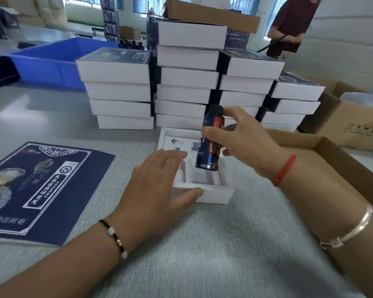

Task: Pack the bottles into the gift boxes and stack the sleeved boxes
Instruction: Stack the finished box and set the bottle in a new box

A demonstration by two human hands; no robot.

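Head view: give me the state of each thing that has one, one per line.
Gift box: open, unsleeved, slots empty.
Bottle: capped, held upright over the box, not seated.
Right hand: grips the bottle.
Left hand: fingers flat, resting on the box's left edge.
Sleeve: flat on the table, unused.
Boxes behind: sleeved, stacked.
Cardboard tray: open.

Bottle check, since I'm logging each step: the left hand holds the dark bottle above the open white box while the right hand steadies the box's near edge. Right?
Not quite: the hands are swapped. In the head view, the right hand holds the bottle above the open white box, while the left hand steadies its near edge.
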